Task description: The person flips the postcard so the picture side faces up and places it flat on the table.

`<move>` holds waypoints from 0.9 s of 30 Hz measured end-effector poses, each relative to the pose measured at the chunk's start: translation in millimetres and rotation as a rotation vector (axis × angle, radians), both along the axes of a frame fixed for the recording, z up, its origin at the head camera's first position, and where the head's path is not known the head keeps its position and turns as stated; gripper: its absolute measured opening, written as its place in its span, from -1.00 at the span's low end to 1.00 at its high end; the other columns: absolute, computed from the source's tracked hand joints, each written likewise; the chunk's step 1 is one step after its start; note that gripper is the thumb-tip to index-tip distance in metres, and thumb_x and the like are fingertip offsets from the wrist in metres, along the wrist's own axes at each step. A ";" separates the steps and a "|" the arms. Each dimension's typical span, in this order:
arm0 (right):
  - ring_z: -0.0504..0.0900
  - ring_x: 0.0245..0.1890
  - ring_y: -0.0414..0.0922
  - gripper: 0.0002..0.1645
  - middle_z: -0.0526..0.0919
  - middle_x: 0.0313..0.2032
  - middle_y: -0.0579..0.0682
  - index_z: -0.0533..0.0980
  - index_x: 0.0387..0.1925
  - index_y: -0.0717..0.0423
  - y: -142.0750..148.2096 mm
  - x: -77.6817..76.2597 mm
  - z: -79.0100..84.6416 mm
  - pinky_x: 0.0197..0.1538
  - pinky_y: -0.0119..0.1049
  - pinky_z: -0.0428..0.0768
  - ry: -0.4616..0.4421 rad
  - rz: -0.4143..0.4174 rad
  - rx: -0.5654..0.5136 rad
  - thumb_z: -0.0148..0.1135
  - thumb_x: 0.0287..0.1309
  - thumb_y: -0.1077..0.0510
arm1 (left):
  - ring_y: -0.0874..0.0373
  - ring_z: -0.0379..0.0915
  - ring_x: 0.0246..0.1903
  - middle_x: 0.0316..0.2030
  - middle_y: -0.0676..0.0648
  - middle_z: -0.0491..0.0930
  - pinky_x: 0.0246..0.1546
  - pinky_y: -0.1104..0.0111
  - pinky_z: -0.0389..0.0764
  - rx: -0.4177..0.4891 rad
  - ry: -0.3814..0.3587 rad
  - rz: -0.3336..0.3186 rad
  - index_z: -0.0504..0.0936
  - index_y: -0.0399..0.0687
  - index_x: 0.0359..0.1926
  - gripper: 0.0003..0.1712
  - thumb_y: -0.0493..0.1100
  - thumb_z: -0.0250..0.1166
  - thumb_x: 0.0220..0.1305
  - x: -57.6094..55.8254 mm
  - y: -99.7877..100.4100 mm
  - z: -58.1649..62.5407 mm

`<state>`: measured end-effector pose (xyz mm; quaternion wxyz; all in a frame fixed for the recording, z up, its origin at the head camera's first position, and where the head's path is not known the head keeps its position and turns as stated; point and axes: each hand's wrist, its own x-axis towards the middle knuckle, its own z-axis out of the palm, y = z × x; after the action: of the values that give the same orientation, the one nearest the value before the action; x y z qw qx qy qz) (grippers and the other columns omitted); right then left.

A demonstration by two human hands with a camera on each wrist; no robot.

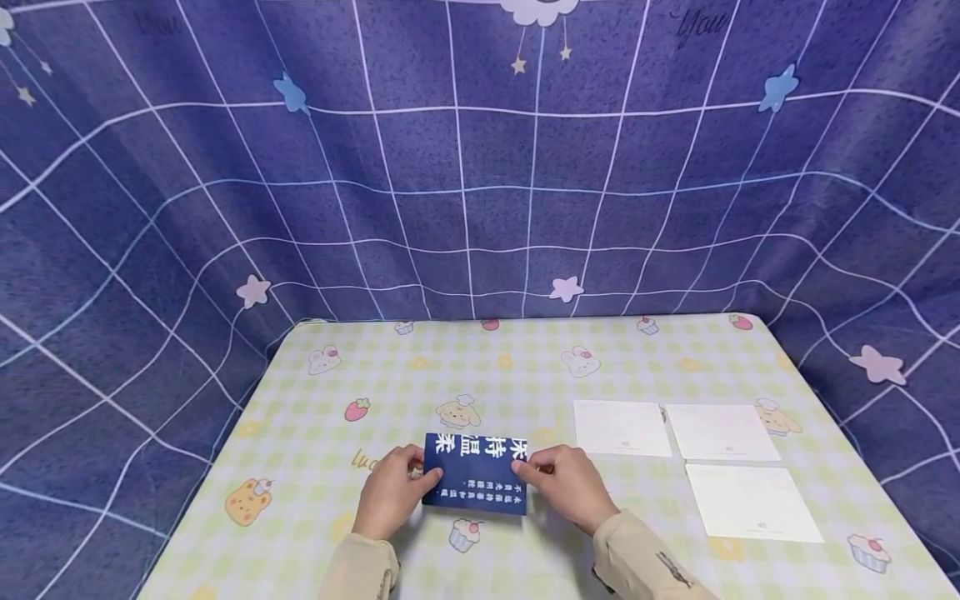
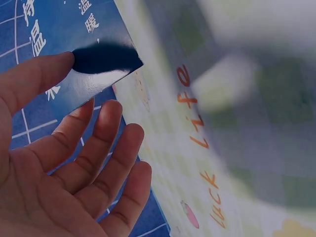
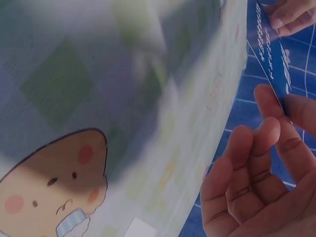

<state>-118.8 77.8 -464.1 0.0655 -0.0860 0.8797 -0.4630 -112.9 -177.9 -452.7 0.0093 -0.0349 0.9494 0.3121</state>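
A dark blue card (image 1: 476,477) with white Chinese characters is held above the table, its lettering upside down in the head view. My left hand (image 1: 395,490) pinches its left edge, the thumb lying on the printed face; the left wrist view shows the other fingers of that hand (image 2: 94,163) spread below the card (image 2: 98,44). At the opposite edge my right hand (image 1: 572,486) pinches the card between thumb and forefinger. In the right wrist view the card (image 3: 270,54) is seen nearly edge-on, with the right hand's (image 3: 261,182) remaining fingers loosely bent beneath it.
Three white cards lie flat on the right of the table: one at the left (image 1: 622,428), one at the upper right (image 1: 723,432) and one lower down (image 1: 753,502). A checked cloth (image 1: 300,433) with cartoon prints covers the table. Blue gridded curtain (image 1: 495,217) hangs behind and at both sides.
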 end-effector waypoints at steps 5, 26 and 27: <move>0.33 -0.59 -0.23 -0.50 0.39 -0.71 -0.25 0.58 -0.68 0.08 -7.5 -1.9 -1.9 -0.42 -0.33 0.31 0.017 0.034 0.048 0.31 0.31 -0.10 | 0.09 0.43 -0.35 -0.35 -0.03 0.54 -0.22 0.11 0.50 -0.024 -0.007 0.007 0.66 -0.19 -0.22 -0.72 -0.09 0.48 0.18 -0.7 -7.5 -5.4; 0.39 -0.61 -0.23 -0.60 0.52 -0.64 -0.23 0.64 -0.64 -0.04 -44.0 -15.8 -11.1 -0.50 -0.32 0.35 0.024 0.046 0.175 0.36 0.26 -0.10 | 0.02 0.35 -0.46 -0.49 -0.07 0.43 -0.37 0.05 0.45 -0.219 0.034 0.066 0.58 -0.23 -0.36 -0.68 -0.10 0.50 0.15 -3.3 -25.5 -15.7; 0.39 -0.61 -0.23 -0.60 0.52 -0.65 -0.22 0.64 -0.64 -0.04 -45.1 -15.8 -11.7 -0.50 -0.31 0.35 0.018 0.042 0.176 0.36 0.26 -0.09 | 0.02 0.36 -0.46 -0.49 -0.07 0.43 -0.36 0.04 0.46 -0.229 0.030 0.067 0.57 -0.23 -0.36 -0.68 -0.10 0.50 0.15 -3.6 -25.9 -16.1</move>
<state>-134.7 32.7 -475.8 0.0747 -0.1022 0.9156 -0.3817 -116.4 -203.8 -468.8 -0.0196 -0.0630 0.9771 0.2023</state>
